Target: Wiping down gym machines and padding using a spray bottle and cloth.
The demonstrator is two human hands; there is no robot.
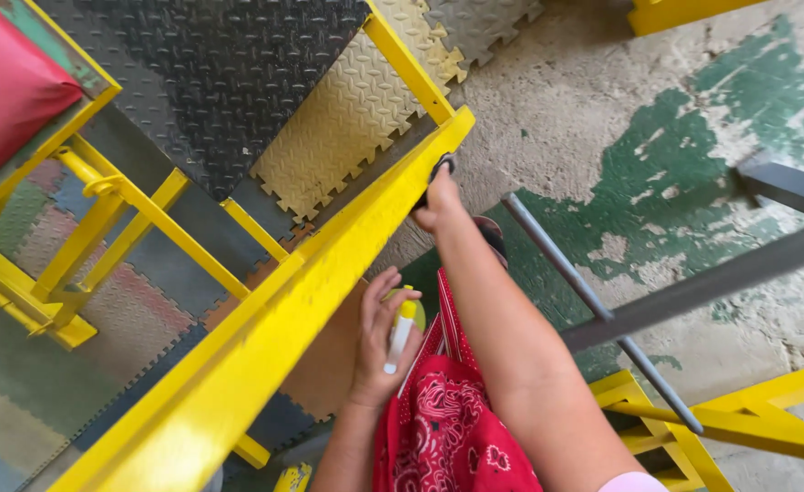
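**Two hands at a yellow steel beam, a marker in one**

No box, bin or other container shows in this view, so nothing can be said of contents.

The largest thing is the yellow beam (265, 337), a painted steel member running from the near left up to the far middle of the scene. Left of it stands more yellow framing (101, 228) of thinner tubes, with a red padded surface (1, 82) in the far left corner. Under the frame lie interlocking floor mats (220, 82) in black, tan and faded colours. To the right the floor is bare concrete (657, 164) with worn green paint, crossed by grey metal bars (711, 282); further yellow frame parts (748, 410) sit at the near right.

The person wears red patterned cloth (447, 419), seen between the two forearms.

The right hand (438, 199) reaches far along the right face of the beam. Its fingers are closed around a small dark object (440, 169) pressed at the beam's upper edge; what that object is cannot be told.

The left hand (382, 342) is nearer, just beside the beam's right face. Its fingers are curled, half closed, holding a marker (400, 335) with a yellow cap and white barrel, lying across the palm with the cap pointing away. A rounded yellow-green thing (414, 310) shows just behind the marker, mostly hidden.
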